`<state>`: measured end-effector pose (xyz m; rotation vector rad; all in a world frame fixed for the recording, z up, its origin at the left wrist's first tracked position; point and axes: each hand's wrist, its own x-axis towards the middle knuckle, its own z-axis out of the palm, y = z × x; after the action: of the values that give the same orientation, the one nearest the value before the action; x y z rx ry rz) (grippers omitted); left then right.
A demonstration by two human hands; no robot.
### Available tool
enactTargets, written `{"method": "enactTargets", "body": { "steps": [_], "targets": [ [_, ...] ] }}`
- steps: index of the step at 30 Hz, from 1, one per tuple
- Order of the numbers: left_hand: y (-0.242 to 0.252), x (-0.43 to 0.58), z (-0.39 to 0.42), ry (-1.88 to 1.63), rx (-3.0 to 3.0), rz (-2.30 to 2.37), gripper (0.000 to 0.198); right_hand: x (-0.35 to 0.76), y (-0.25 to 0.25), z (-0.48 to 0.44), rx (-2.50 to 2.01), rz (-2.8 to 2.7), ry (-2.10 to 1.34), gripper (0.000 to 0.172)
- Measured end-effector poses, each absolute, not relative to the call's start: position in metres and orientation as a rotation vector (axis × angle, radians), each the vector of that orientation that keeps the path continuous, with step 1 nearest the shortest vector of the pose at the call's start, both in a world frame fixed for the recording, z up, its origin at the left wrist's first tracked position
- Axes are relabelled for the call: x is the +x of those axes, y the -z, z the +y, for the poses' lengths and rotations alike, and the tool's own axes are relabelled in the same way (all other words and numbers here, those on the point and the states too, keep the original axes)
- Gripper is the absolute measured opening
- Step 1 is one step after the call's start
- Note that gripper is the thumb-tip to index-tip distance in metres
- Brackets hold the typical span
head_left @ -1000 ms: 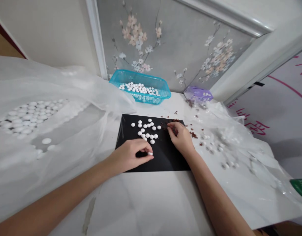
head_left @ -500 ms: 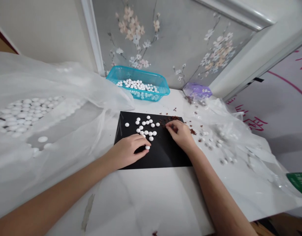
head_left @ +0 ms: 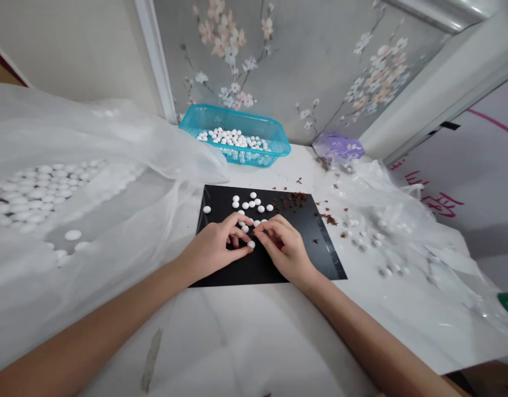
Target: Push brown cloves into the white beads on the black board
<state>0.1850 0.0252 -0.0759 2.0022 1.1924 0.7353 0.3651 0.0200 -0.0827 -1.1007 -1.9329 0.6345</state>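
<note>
Over the middle of a black board (head_left: 320,259), my left hand (head_left: 215,242) pinches a smooth white ball (head_left: 251,244) between thumb and fingers. My right hand (head_left: 285,245) has come close beside that ball, thumb and forefinger pressed together on what looks like a small brown piece, mostly hidden by the fingertips. Other white balls (head_left: 261,209) lie loosely grouped on the board beyond both hands, some partly covered by my fingers. Small brown star-shaped pieces (head_left: 297,199) are scattered at the board's far right corner.
Behind the board stands a blue plastic basket (head_left: 279,144) with many white balls. A clear bag of white balls (head_left: 51,190) lies at left. On the right are crumpled plastic (head_left: 394,220), more brown bits (head_left: 329,219) and a purple packet (head_left: 340,146).
My right hand has moved from the brown pieces left and nearer, up to the ball in my left hand. The left hand still holds its ball, with only a slight shift.
</note>
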Motion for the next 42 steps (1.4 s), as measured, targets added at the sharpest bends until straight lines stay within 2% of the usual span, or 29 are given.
{"method": "enactTargets", "body": {
  "steps": [12,31,38,42],
  "targets": [
    [0.0793,0.1844,0.0274,-0.756,1.937,1.188,0.032,0.3697,0.0845,0.0197,-1.109,-2.068,-0.676,0.009],
    [0.0755,0.1850,0.0270,-0.691,1.885,1.199,0.027,0.3697,0.0796,0.0142,-1.055,-1.933,-0.847,0.009],
    [0.0724,0.1849,0.0276,-0.682,1.895,1.185,0.026,0.3709,0.0803,0.0143,-1.151,-2.008,-0.868,0.004],
    [0.0710,0.1860,0.0278,-0.690,1.911,1.167,0.026,0.3718,0.0773,0.0146,-1.206,-2.074,-0.874,0.007]
  ]
}}
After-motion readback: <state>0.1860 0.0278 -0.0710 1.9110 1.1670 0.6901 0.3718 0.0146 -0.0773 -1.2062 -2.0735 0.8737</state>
